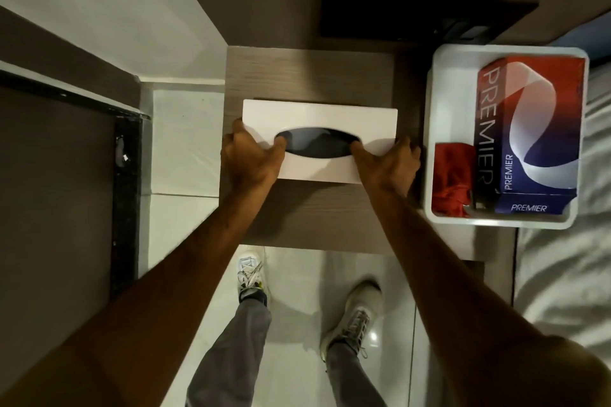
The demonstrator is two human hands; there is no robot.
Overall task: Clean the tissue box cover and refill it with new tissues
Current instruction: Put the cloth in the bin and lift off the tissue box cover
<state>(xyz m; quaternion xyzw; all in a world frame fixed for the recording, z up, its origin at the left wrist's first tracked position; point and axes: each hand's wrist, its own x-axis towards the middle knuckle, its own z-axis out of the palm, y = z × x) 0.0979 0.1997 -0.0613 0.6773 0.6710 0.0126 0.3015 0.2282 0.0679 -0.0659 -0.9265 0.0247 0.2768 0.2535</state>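
A: Where's the tissue box cover (317, 119) seen?

B: On the small wooden table (314, 76), approx. centre, long side running left-right. White, w/ a dark oval slot (317, 144) on top – nothing can be made out inside the slot.

A: And the hands?

B: The cover is gripped at both ends. The left hand (249, 158) is clamped on the left end: thumb at the far-left corner, fingers curled over the top w/ one fingertip at the slot's left edge. The right hand (385, 160) is clamped on the right end in mirror fashion – a fingertip at the slot's right edge, remaining fingers wrapped round the near-right corner. Whether the cover is lifted or flat on the table can't be told.

A: The refill?

B: A red-white-blue tissue box (529, 129) marked PREMIER is seen in a white tray (436, 142), just right of the table and well apart from the cover. A red cloth (451, 175) is bunched beside it in the same tray, at the near-left corner, touching the box.

A: Anything else?

B: A black flat item (396, 16) is seen behind the table; its type can't be told. White bedding (568, 274) lies at far right. Below the table edge, pale floor tiles (297, 291), grey trousers and two light sneakers (251, 274) are seen.
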